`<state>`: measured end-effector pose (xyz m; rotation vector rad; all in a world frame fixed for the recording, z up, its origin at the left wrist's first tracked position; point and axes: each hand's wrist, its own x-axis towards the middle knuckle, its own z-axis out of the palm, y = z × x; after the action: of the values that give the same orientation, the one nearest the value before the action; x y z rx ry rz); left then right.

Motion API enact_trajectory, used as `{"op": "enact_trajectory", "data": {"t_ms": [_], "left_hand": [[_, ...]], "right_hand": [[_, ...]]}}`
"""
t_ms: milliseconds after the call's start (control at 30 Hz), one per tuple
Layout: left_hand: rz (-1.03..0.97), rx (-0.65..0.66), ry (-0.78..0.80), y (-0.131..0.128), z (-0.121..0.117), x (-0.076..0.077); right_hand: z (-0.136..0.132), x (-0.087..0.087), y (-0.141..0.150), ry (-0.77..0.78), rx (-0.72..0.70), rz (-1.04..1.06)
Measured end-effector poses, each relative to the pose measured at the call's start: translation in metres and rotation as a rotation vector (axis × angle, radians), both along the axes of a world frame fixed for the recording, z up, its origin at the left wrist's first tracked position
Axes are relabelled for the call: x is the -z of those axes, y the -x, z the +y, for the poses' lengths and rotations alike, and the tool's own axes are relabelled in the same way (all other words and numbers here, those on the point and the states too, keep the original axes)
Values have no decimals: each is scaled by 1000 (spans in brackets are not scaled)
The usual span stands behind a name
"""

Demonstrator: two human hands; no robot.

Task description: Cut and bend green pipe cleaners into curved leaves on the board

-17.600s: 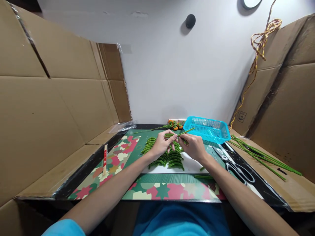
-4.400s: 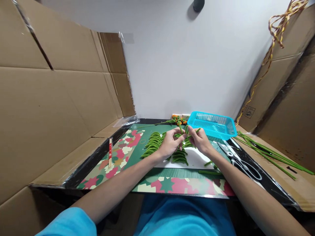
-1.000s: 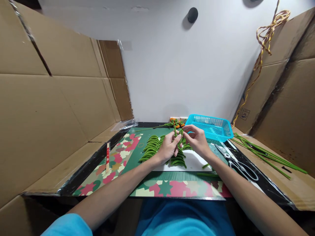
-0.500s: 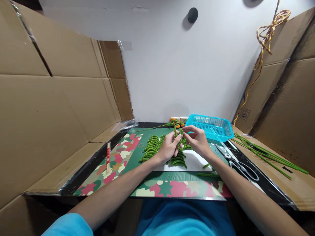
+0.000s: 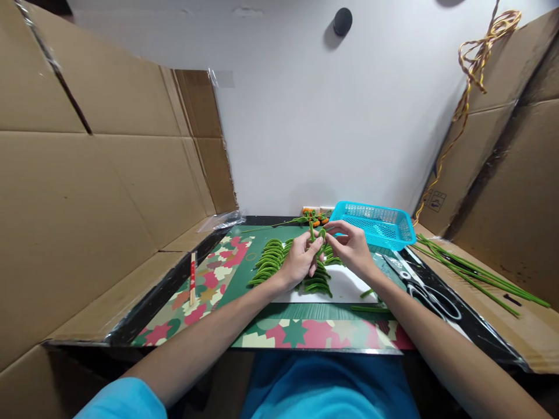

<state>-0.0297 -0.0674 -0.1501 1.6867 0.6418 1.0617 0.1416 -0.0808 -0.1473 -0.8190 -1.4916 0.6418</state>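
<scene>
Green fuzzy pipe cleaner [image 5: 311, 231] bent into a loop is pinched in my left hand [image 5: 301, 256], its straight end sticking up past the thumb. Close on the right, my right hand [image 5: 350, 245] has thumb and fingertips pressed together at the side of that loop. Below both hands, rows of curved green pipe cleaner pieces [image 5: 267, 262] lie on the mat and on a white sheet [image 5: 347, 285]. My hands cover part of these rows. Short straight green pieces [image 5: 370, 309] rest near my right forearm.
A blue plastic basket [image 5: 393, 231] stands at the back right, beside orange flowers with green stems [image 5: 315, 220]. Scissors [image 5: 430, 298] and long green pipe cleaners [image 5: 484, 278] lie at the right. Red-wrapped chopsticks [image 5: 193, 279] lie left. Cardboard walls [image 5: 109, 192] flank the table.
Almost nothing differs. My hands keep the same hold on the looped pipe cleaner, and the view has shifted very slightly.
</scene>
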Motion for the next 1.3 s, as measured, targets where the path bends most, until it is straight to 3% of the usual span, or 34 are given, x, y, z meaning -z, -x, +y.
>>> {"op": "enact_trajectory", "data": {"t_ms": [633,1300], "left_hand": [[4,-7,24,1,-1,-3],[1,-7,20,0,-3,-5]], "right_hand": [[-1,1,-1,56,-20,27],[-5,-2,2,0,-13,-43]]}}
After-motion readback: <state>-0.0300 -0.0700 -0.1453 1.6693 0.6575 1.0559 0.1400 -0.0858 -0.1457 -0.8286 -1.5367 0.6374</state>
